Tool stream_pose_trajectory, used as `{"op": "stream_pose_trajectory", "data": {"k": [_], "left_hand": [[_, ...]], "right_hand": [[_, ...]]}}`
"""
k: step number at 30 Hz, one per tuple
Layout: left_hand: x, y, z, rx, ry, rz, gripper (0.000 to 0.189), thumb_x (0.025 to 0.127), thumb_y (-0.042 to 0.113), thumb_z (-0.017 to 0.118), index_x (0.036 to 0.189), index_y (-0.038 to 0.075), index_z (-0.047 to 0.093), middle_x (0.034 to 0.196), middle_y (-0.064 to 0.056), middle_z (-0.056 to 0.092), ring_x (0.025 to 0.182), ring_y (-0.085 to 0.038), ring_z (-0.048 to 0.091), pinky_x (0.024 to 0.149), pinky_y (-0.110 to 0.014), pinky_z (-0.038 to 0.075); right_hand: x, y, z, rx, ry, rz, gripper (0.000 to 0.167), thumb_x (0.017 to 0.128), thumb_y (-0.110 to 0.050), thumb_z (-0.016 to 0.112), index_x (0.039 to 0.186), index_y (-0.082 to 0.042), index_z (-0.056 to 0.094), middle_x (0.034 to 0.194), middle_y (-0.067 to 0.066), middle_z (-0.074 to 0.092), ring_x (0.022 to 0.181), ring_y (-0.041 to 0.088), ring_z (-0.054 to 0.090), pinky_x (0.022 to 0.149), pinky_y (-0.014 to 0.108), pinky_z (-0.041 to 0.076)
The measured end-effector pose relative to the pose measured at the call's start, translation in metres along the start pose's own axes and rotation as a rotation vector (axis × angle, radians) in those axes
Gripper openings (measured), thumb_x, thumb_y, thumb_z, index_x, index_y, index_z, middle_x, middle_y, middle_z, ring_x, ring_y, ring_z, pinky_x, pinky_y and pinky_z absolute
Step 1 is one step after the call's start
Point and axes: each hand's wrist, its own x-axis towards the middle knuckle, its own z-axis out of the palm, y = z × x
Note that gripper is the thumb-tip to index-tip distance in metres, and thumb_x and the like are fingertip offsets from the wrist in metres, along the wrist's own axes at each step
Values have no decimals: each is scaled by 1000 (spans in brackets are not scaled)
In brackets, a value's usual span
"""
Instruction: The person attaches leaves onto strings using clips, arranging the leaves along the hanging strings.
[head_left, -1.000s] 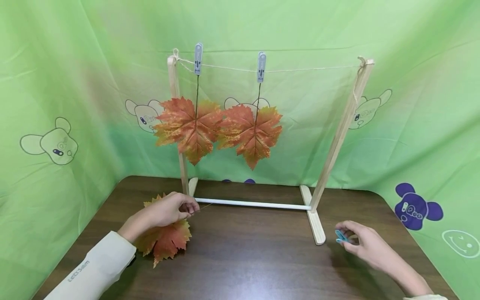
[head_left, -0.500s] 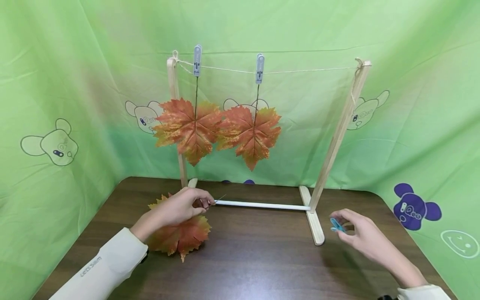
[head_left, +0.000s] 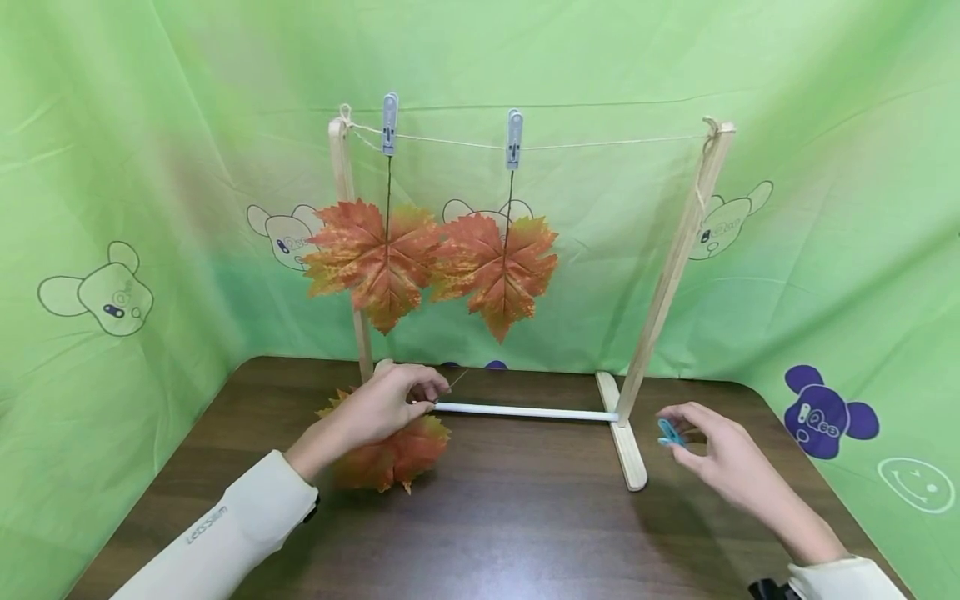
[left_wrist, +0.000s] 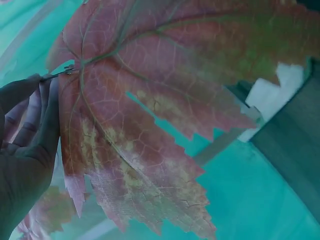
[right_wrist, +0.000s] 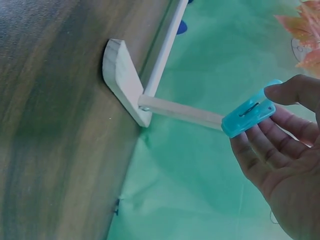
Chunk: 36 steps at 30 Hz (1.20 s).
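Note:
My left hand (head_left: 386,404) pinches the thin stem of an orange maple leaf (head_left: 401,454); the forearm and hand cover part of this leaf. In the left wrist view the leaf (left_wrist: 135,115) spreads wide beside the fingers, with a slit in one lobe. Off to the right, above the table, my right hand (head_left: 731,458) holds a blue clothespin (head_left: 670,433). The right wrist view shows the clothespin (right_wrist: 250,107) between thumb and fingers. Two grey clothespins (head_left: 389,125) (head_left: 513,140) on the string (head_left: 600,145) each hold a similar leaf (head_left: 386,262) (head_left: 502,271) by its stem.
The string runs between two wooden posts (head_left: 671,275), joined low down by a white rod (head_left: 525,412). A flat wooden foot (head_left: 628,450) juts forward near my right hand. The brown table (head_left: 510,517) backs onto a green printed curtain (head_left: 600,50).
My left hand has moved right and slightly up, bringing the leaf along by its stem. The right hand, still holding the blue clothespin, has risen slightly and shifted a little left.

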Motion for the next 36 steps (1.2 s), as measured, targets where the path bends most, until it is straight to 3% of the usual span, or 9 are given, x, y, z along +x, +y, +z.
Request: {"op": "stream_pose_trajectory", "data": {"k": [2,9,18,25,32,36], "left_hand": [[3,4,1,-2,6,10,21,94,-1,75,112,11,76,91,5,74,87,-5,67,88,-33,56],[20,19,6,-60,20,38,20,95,-3,72,112,8,76,97,-3,74,89,-9,66,79,-24,57],[40,40,9,-37,71,106,18,96,-1,73,111,8,77,98,-4,75,88,-11,65,78,-29,59],[50,53,6,-64,112,113,22,97,0,72,117,9,76,100,1,74,90,-9,66,80,-24,57],[61,67,4,-98,178,141,22,95,-4,72,114,6,76,100,-4,74,89,-13,70,81,-34,61],[66,75,5,-123,215,146,20,95,-2,73,113,6,76,102,-4,75,88,-13,70,80,-27,60]], "right_hand": [[2,-1,-1,9,15,-1,44,73,13,82,113,-1,71,95,5,72,80,1,65,74,11,52],[12,-8,-5,28,57,-32,42,75,12,82,113,-3,71,95,0,70,85,-7,60,76,8,50],[26,-15,-11,4,77,-37,43,77,9,83,115,-6,72,95,-1,72,86,-7,60,79,6,46],[38,-22,-18,12,84,-56,44,78,9,82,118,-5,72,97,4,74,90,-11,62,85,3,46],[48,-28,-24,49,52,-30,42,85,8,78,125,-2,69,99,4,73,92,-14,58,83,3,46],[54,-32,-27,53,73,-40,44,85,8,78,127,-2,70,101,5,73,95,-16,56,85,2,45]]}}
